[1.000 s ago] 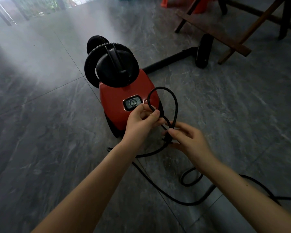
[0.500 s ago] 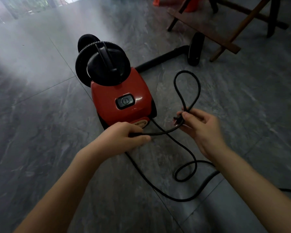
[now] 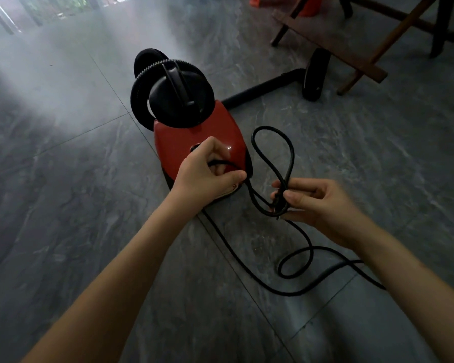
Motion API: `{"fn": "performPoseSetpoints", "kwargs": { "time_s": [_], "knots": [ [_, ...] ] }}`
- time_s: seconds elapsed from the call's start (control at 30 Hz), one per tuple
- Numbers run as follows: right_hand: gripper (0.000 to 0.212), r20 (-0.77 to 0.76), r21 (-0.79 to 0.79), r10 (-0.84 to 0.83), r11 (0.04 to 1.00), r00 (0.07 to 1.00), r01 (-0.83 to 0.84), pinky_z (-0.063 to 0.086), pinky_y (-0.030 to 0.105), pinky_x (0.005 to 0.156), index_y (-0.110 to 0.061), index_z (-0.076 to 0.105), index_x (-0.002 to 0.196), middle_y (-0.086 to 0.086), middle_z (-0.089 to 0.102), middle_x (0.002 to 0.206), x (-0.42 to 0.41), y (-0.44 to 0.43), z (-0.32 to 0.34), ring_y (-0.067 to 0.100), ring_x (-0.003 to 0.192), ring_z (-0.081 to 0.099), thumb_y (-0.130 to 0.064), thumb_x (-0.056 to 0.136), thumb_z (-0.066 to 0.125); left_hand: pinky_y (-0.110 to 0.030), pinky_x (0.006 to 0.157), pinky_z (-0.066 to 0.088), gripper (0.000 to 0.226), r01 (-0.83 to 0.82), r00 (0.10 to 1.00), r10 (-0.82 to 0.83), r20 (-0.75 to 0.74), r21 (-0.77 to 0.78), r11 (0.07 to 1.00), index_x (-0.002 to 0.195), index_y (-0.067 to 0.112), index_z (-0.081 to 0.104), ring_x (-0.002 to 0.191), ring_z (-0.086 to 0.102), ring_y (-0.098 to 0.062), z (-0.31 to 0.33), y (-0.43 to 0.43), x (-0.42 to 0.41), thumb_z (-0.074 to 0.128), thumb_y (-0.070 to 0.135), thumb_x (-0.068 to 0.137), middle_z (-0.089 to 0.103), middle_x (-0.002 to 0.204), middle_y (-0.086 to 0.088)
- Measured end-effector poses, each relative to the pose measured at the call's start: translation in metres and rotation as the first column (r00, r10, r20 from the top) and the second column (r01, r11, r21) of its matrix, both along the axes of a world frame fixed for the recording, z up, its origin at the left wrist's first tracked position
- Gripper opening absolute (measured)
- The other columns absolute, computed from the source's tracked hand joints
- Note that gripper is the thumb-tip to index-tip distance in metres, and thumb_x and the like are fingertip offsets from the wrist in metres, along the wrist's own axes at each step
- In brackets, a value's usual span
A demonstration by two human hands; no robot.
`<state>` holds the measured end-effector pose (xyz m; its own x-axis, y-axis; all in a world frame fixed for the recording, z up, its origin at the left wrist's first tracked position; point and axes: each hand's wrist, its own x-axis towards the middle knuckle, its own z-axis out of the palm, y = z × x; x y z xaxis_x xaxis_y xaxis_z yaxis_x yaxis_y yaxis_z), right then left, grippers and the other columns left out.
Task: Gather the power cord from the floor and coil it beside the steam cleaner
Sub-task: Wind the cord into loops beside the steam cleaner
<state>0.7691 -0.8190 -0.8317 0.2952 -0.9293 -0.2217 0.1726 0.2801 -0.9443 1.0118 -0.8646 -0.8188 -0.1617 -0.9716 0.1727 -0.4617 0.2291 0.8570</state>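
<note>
Just in front of the red cleaner (image 3: 194, 142), the left hand (image 3: 207, 174) pinches a run of the black cord (image 3: 296, 247) between thumb and fingers, close to the casing. Right of the cleaner, the right hand (image 3: 315, 203) grips the crossing of one raised loop, which stands up beside the casing. Further right and nearer the person, most of the cord lies slack on the floor (image 3: 63, 205), curling once and trailing off past the right forearm. Coiling looks barely begun: one loop made. Next, I judge, the left hand should feed its length across so the right can add a second loop of like size, without twisting it.
</note>
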Motion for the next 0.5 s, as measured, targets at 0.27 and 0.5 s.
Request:
{"fn": "performPoseSetpoints", "kwargs": {
  "time_s": [0.27, 0.5],
  "knots": [
    [0.026, -0.064, -0.008, 0.047, 0.999, 0.997, -0.047, 0.06, 0.027, 0.067, -0.007, 0.068, 0.113, 0.01, 0.078, 0.099, 0.017, 0.009, -0.004, 0.021, 0.093, 0.074, -0.002, 0.089, 0.062, -0.035, 0.075, 0.047, 0.04, -0.057, 0.996, 0.067, 0.061, -0.158, 0.986, 0.09, 0.022, 0.055, 0.084, 0.052, -0.01, -0.005, 0.007, -0.011, 0.086, 0.026, 0.066, 0.058, 0.076, 0.011],
    [0.031, 0.04, -0.058, -0.135, 0.989, 0.99, 0.137, 0.061, 0.045, 0.078, -0.006, 0.07, 0.107, 0.014, 0.077, 0.097, 0.016, 0.009, -0.003, 0.035, 0.094, 0.073, -0.014, 0.078, 0.067, -0.027, 0.067, 0.046, 0.058, -0.335, 0.942, 0.334, -0.023, -0.046, 0.941, 0.09, 0.02, 0.041, 0.082, 0.05, -0.021, -0.018, 0.025, -0.019, 0.089, 0.036, 0.061, 0.051, 0.093, -0.007]
  ]
}}
